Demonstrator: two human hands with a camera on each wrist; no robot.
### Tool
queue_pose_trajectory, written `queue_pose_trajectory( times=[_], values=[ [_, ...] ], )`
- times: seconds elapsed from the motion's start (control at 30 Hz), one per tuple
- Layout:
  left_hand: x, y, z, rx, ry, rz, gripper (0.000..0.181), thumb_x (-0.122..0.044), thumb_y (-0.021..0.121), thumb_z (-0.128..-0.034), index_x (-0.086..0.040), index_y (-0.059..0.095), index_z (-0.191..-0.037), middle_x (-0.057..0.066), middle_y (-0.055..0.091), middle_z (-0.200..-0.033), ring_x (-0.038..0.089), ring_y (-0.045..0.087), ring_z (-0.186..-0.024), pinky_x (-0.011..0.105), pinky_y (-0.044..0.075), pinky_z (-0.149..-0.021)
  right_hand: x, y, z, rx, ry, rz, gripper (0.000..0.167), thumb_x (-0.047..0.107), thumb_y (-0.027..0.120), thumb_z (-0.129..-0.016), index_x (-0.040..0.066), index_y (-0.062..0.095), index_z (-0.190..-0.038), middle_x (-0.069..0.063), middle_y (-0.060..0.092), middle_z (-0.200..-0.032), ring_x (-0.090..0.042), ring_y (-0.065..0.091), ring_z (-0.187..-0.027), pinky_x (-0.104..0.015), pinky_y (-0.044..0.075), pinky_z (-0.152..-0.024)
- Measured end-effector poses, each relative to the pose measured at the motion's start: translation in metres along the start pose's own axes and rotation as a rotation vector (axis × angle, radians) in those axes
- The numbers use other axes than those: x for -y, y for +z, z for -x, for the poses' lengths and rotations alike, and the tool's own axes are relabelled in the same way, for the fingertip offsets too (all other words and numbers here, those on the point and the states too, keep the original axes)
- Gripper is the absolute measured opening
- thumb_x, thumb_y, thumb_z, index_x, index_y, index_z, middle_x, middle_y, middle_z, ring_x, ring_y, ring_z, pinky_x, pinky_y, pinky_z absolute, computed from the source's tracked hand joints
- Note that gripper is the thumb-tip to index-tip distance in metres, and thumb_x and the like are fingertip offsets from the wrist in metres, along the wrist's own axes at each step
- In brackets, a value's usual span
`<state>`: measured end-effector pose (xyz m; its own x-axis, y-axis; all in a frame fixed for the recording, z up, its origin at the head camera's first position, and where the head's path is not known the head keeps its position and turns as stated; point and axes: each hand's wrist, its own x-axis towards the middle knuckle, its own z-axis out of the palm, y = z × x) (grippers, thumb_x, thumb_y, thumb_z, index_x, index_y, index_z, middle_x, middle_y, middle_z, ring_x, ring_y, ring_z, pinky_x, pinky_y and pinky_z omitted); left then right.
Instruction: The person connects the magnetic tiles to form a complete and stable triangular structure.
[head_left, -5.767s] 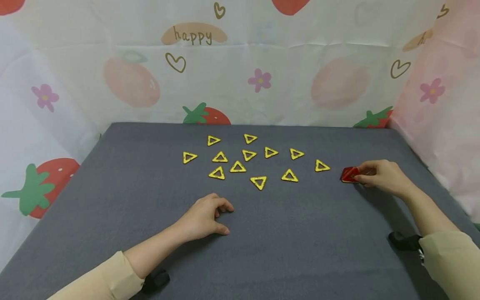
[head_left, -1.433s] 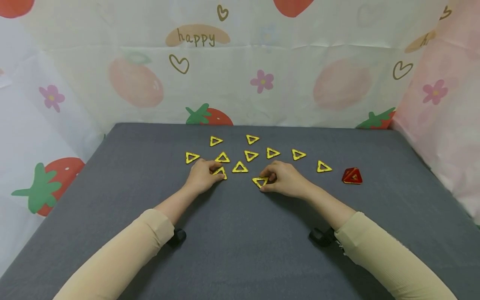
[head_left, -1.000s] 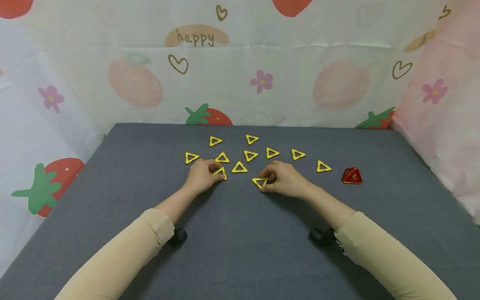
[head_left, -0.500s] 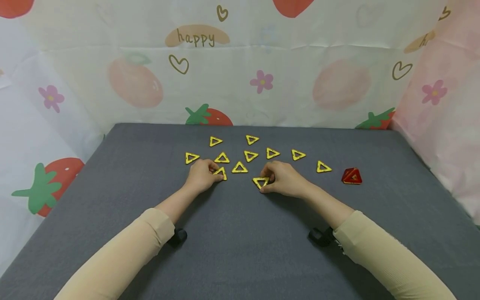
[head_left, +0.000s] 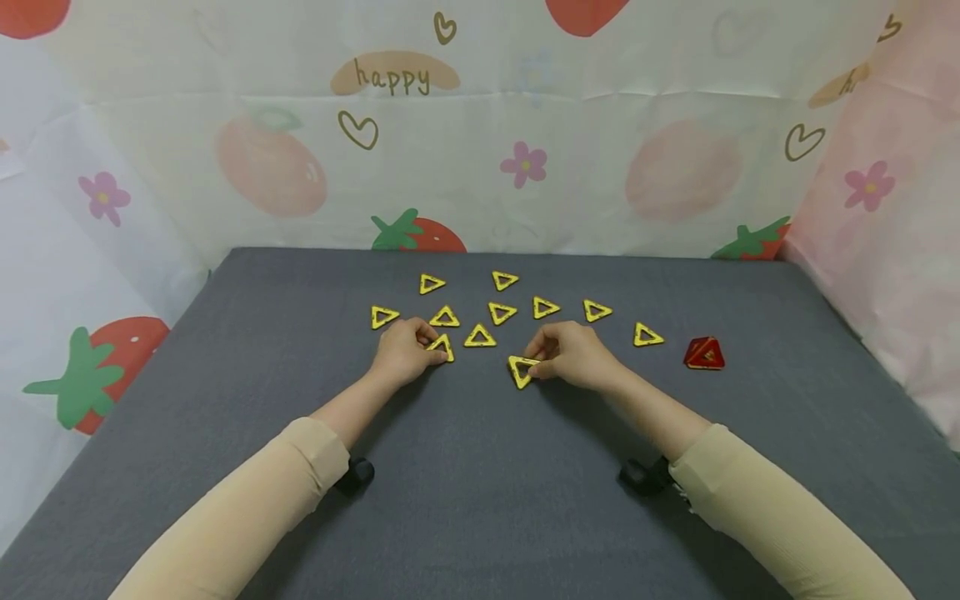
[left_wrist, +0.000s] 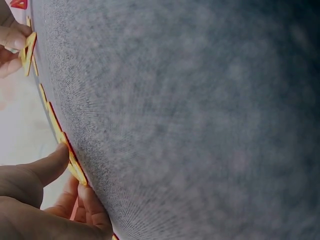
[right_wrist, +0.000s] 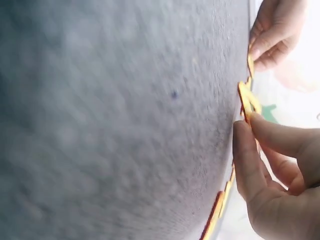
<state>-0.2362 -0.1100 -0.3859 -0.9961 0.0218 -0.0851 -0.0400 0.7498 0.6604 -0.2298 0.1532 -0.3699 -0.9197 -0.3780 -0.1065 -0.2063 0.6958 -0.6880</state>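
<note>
Several yellow open-centred triangle pieces (head_left: pixel 444 321) with red undersides are scattered over the grey tablecloth. My left hand (head_left: pixel 402 354) has thumb and fingers at the edges of one yellow triangle piece (head_left: pixel 446 341) lying on the cloth; the left wrist view shows this piece (left_wrist: pixel 75 162) between thumb and fingers. To its right, my right hand (head_left: pixel 573 357) pinches another yellow triangle piece (head_left: pixel 516 372) by one side. In the right wrist view that triangle (right_wrist: pixel 245 97) is tilted off the cloth, thumb and index finger at its lower end.
At the right lies a red triangular, pyramid-like thing (head_left: pixel 704 353). Single yellow triangles (head_left: pixel 639 336) lie between it and my right hand, and more are behind both hands. A printed curtain (head_left: pixel 480 167) borders the table's far edge (head_left: pixel 525 255).
My right hand let go of the red thing and moved left to a yellow triangle, now raised and tilted. My left hand moved forward onto another. One yellow triangle near centre-right is gone from its place.
</note>
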Motion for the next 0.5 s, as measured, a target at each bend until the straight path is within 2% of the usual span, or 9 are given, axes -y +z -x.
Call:
queue_pose_trajectory(
  times=[0.13,0.2,0.23,0.27,0.33,0.47,0.5],
  values=[
    [0.000,0.000,0.001,0.009,0.010,-0.003,0.033,-0.018,0.075,-0.0874,-0.002,0.065,-0.114,0.017,0.064,-0.113,0.030,0.059,-0.105,0.042,0.047,-0.093,0.004,0.003,0.006,0.035,0.095,-0.204,0.013,0.006,0.073,-0.087,0.003,0.072,-0.100,-0.014,0.073,-0.100,-0.011,0.070,-0.080,-0.029,0.060,-0.074],
    [0.001,0.000,0.001,0.014,0.015,-0.007,0.033,-0.019,0.075,-0.0877,-0.002,0.064,-0.114,0.016,0.064,-0.113,0.030,0.059,-0.104,0.041,0.047,-0.093,0.006,0.006,0.010,0.042,0.128,-0.280,0.013,0.003,0.071,-0.088,0.000,0.072,-0.100,-0.015,0.074,-0.100,-0.011,0.072,-0.079,-0.033,0.061,-0.078],
    [0.001,0.000,0.001,0.014,0.018,-0.009,0.033,-0.018,0.075,-0.0878,-0.002,0.064,-0.114,0.016,0.063,-0.112,0.029,0.059,-0.104,0.041,0.047,-0.092,0.008,0.007,0.011,0.043,0.131,-0.277,0.012,0.003,0.071,-0.088,-0.001,0.072,-0.100,-0.015,0.075,-0.100,-0.010,0.072,-0.079,-0.035,0.061,-0.079],
    [0.001,0.000,0.001,0.013,0.020,-0.010,0.033,-0.018,0.075,-0.0879,-0.002,0.064,-0.114,0.016,0.063,-0.112,0.029,0.058,-0.103,0.041,0.047,-0.092,0.009,0.008,0.012,0.041,0.118,-0.249,0.012,0.004,0.071,-0.088,0.000,0.072,-0.099,-0.014,0.075,-0.097,-0.010,0.071,-0.079,-0.038,0.058,-0.089],
    [0.001,0.000,0.000,0.010,0.019,-0.006,0.033,-0.018,0.075,-0.0878,-0.002,0.064,-0.114,0.016,0.063,-0.111,0.029,0.058,-0.102,0.041,0.046,-0.092,0.012,0.011,0.013,0.048,0.090,-0.184,0.015,0.007,0.071,-0.087,0.003,0.072,-0.101,-0.012,0.075,-0.096,-0.011,0.069,-0.080,-0.042,0.056,-0.092],
    [0.002,0.000,0.000,0.012,0.021,-0.007,0.033,-0.018,0.075,-0.0879,-0.002,0.064,-0.114,0.016,0.063,-0.111,0.028,0.058,-0.101,0.041,0.046,-0.091,0.014,0.018,0.010,0.057,0.015,0.009,0.027,0.023,0.075,-0.087,0.008,0.069,-0.109,-0.009,0.070,-0.102,-0.017,0.064,-0.091,-0.041,0.050,-0.093],
    [0.002,0.000,0.000,0.015,0.020,-0.006,0.033,-0.018,0.074,-0.0880,-0.002,0.064,-0.114,0.016,0.063,-0.111,0.028,0.058,-0.101,0.040,0.047,-0.091,0.014,0.019,0.010,0.063,0.003,0.034,0.031,0.026,0.076,-0.086,0.008,0.068,-0.111,-0.009,0.069,-0.105,-0.018,0.063,-0.094,-0.039,0.051,-0.086]
  ],
)
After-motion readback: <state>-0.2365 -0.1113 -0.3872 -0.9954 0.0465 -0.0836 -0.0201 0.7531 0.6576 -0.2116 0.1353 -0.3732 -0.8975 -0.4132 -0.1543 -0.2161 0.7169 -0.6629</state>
